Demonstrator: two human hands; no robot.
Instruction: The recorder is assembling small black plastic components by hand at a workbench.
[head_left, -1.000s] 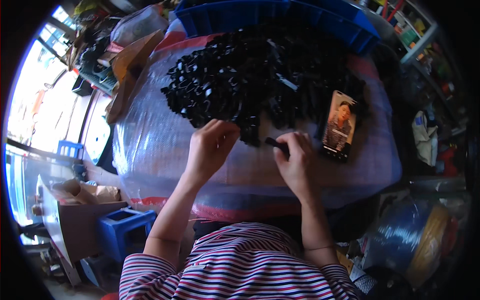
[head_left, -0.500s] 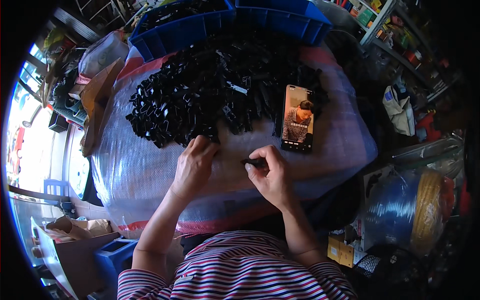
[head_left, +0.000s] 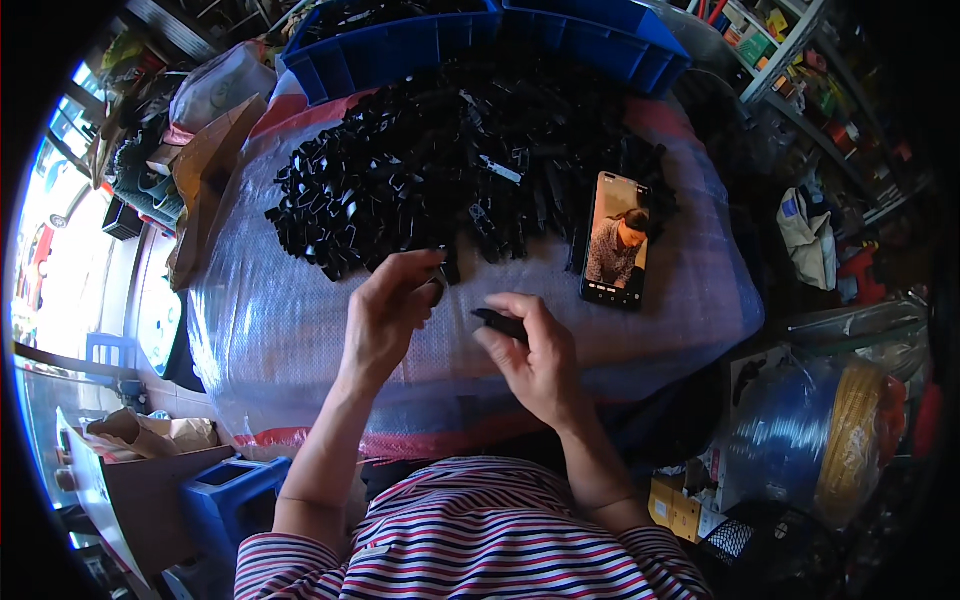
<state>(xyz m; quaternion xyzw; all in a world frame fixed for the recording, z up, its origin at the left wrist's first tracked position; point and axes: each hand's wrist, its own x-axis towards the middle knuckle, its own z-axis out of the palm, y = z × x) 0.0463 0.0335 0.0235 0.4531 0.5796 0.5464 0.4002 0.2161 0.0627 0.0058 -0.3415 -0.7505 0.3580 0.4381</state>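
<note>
A heap of small black clip-like parts [head_left: 400,190] is spread over a woven plastic sack [head_left: 300,350]. My left hand [head_left: 385,310] hovers at the heap's front edge with its fingers curled. A small dark part [head_left: 437,288] shows between those fingers, its shape mostly hidden. To the right, my right hand [head_left: 535,355] pinches a short, narrow black part [head_left: 498,322] between thumb and fingers, its end pointing left toward the other hand. The two hands are apart, both over the near side of the sack.
A phone [head_left: 614,240] playing a video lies at the heap's right edge. Two blue bins [head_left: 400,60] stand behind the heap. A blue stool [head_left: 235,490] is at lower left, wrapped coils [head_left: 800,430] at lower right, and a loaded shelf [head_left: 780,60] at far right.
My left hand has lifted and turned from the heap's edge, a dark part now showing in its fingers. My right hand has tilted its black part slightly. The whole view has shifted a little.
</note>
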